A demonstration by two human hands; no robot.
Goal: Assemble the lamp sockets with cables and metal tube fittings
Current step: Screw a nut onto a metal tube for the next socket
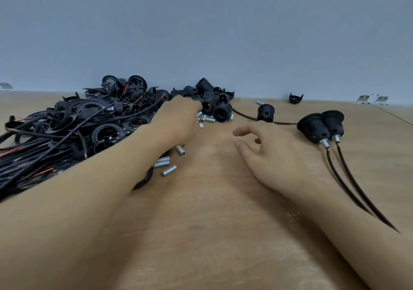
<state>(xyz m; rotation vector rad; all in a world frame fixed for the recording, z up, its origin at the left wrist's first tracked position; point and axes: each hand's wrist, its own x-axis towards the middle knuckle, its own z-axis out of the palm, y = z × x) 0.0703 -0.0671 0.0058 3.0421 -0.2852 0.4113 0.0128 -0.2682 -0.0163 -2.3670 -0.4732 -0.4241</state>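
— What lies on the table [212,222]?

— It is pale, grainy wood, set against a flat grey-blue wall [201,32]. No box or tray is in view; the parts lie loose on the wood. At the left is a heap of black cables [33,155] tangled with flat black plastic rings [91,107], some cable ends showing red wire. Behind the middle sits a cluster of black ribbed socket shells [212,97], round and hollow. Short shiny metal tubes [165,165] are scattered in front of them and near the left forearm.

— And the hands?

— The left hand [178,119] reaches into the tubes by the socket shells, back upward; its fingertips are hidden, so I cannot tell whether it pinches anything. The right hand [266,148] hovers low over the bare wood, fingers loosely spread and slightly bent, holding nothing.

— Anything finished?

— Two assembled sockets [321,126] lie side by side at the right, each with a wide flange, a metal tube at its base and a dark cable trailing toward the viewer. A single socket on a cable [265,112] stands just beyond the right hand.
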